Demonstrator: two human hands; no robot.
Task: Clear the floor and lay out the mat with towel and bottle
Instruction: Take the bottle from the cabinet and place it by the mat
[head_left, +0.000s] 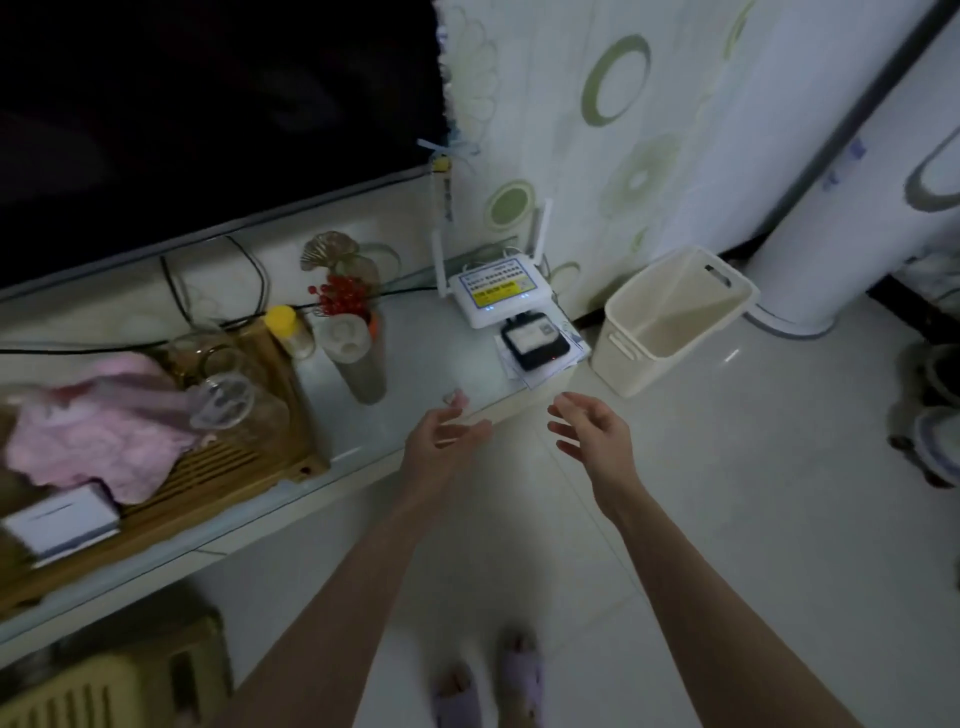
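Over pale floor tiles (727, 493), left hand (441, 441) and right hand (597, 431) hover with fingers spread, holding nothing.

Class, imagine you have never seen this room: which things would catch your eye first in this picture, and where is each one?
First, the two bare hands, left hand and right hand, open and empty at the centre, over the edge of the low TV bench. Next, the crumpled pink towel on the wooden tray at the left. Then the empty cream bin on the floor right of the bench, below the patterned curtain.
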